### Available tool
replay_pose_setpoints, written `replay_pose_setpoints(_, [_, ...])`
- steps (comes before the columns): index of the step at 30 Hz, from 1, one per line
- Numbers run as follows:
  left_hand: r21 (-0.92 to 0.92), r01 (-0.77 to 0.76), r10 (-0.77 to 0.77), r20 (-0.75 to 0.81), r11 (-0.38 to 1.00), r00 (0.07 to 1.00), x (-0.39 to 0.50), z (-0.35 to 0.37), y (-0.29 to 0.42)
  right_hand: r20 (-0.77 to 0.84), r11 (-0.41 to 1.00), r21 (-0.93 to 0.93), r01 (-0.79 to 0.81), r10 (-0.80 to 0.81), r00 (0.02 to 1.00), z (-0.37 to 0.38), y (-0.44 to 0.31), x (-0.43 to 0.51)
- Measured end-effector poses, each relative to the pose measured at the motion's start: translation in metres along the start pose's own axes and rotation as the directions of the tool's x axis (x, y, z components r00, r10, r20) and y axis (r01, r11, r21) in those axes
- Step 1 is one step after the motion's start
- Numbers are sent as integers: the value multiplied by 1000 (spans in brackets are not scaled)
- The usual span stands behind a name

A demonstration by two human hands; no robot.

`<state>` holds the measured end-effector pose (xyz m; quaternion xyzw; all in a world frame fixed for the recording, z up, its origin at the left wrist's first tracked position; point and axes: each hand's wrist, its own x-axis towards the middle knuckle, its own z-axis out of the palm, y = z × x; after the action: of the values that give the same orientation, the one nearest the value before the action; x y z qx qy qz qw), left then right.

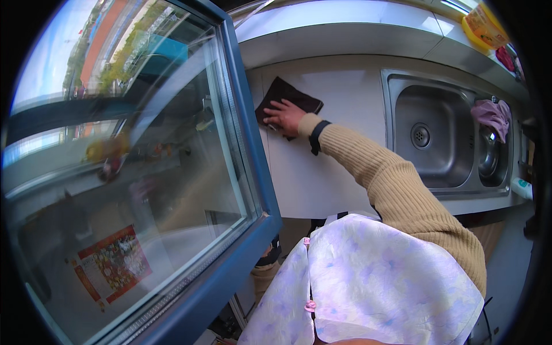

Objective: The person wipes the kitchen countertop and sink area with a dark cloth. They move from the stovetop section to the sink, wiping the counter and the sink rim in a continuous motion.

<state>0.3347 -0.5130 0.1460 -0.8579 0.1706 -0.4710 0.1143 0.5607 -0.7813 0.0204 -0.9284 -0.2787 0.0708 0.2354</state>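
Observation:
My right hand (285, 117) lies palm down on a dark brown cloth (282, 90), its fingers spread. The cloth rests flat on the white countertop (319, 181), close beside the blue frame of an open window. A tan ribbed sleeve and a black wristband cover that arm. My left hand (266, 251) hangs low beside my body, mostly hidden behind the window frame and the apron, so its fingers cannot be made out. A floral lilac apron (384, 280) covers my front.
The open window sash (254, 129) reaches over the counter's left side. To the right is a stainless steel sink (431, 168) with a drain. A purple cloth (493, 114) hangs over its small basin, near a metal bowl (487, 151). A yellow container (485, 28) stands on the ledge.

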Motion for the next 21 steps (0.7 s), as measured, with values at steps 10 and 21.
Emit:
replay_pose_setpoints(10, [-161, 234, -238, -8, 959, 971, 9, 9, 14, 280, 612, 217, 761, -785, 552, 126, -202, -130])
replay_pose_setpoints(21, [-626, 612, -652, 208, 484, 729, 25, 3, 27, 217, 304, 938, -165, -147, 965, -31, -88, -173])
